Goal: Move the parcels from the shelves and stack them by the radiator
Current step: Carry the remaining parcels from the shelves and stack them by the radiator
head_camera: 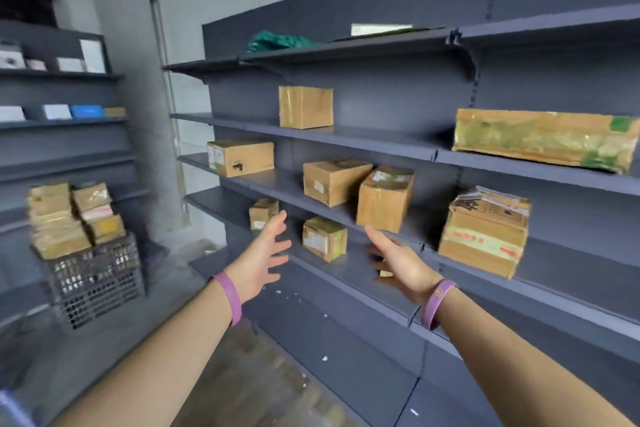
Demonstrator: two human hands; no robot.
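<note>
At the shelves (346,136), left hand (261,258) and right hand (398,260) reach for a parcel (323,238), fingers (279,220) spread, empty; next up, probably grip and lift.

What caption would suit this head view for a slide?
Left hand and right hand, both open, reach toward a small parcel on grey shelves holding more parcels.

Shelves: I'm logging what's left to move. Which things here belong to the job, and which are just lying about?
Job: small parcel between the left hand and right hand; tall parcel; long parcel; shelves.
Lying about: green bag; blue box.
</note>
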